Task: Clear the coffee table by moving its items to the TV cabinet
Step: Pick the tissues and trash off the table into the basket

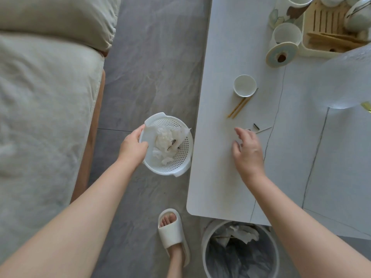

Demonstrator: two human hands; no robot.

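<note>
White perforated plastic basket (170,149) hangs off the edge of the pale grey-white coffee table (216,187), w/ crumpled white tissue (164,144) and a couple of dark seed shells inside. Left hand (133,146) grips its near rim, thumb over the lip, fingers underneath, prob. so it sits level just beside the table edge and can catch bits brought across.

Right hand (248,151) hovers low over the tabletop, fingers spread and slightly bent, holding nothing; fingertips point at the small litter ahead: a dark striped seed shell (256,126) and a thin toothpick-like stick (264,129). Looks like a reach to sweep or pick those up, tho whether the palm touches the surface is hard to tell.

Further up the table, items not yet cleared: a small round white cup (245,85) w/ two thin yellow-wood sticks (240,106) lying just beside it, a frosted white cup (286,36) w/ a round blue-rimmed lid (281,55) leaning against it, a cream tea tray w/ bamboo slats (325,27) carrying pale teaware, and a clear textured glass vessel (347,77) at the right edge.

White round bin w/ a grey liner (240,251) stands on the grey floor under the table's near corner, paper scraps inside. Beige sofa (46,97) on the left; a foot in a white slipper (171,231) below. TV cabinet not in view, so judging by the table, task is early on.
</note>
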